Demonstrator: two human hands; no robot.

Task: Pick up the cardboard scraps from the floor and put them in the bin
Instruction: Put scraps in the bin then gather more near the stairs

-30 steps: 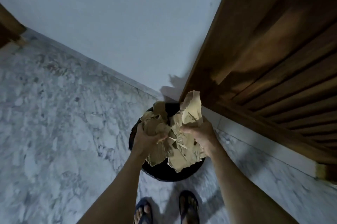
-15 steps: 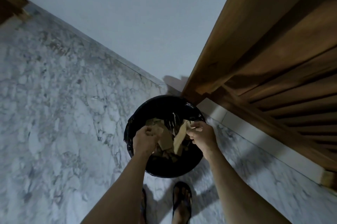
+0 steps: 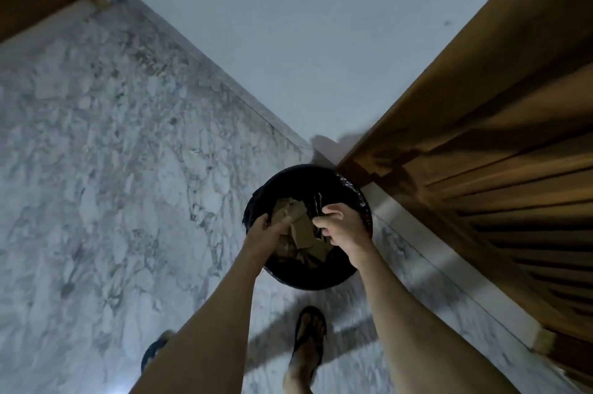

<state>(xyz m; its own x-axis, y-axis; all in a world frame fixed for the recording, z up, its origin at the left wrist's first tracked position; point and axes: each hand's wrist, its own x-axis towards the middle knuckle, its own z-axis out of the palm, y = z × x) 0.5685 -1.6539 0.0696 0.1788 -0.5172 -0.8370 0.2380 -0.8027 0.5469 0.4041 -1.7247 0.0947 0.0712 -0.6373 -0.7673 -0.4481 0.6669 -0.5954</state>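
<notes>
I'm at the drop: torn brown cardboard scraps (image 3: pixel 300 226) sit inside the round black plastic-lined bin (image 3: pixel 354 193), twelve o'clock of my feet. Left hand (image 3: pixel 268 234) pinches one scrap; right hand (image 3: pixel 341 228) fingers curl loosely, empty. Next, I'd guess, release it.

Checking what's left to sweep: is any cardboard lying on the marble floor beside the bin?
No: the marble floor around the bin shows no scraps; the cardboard scraps are inside it.
</notes>
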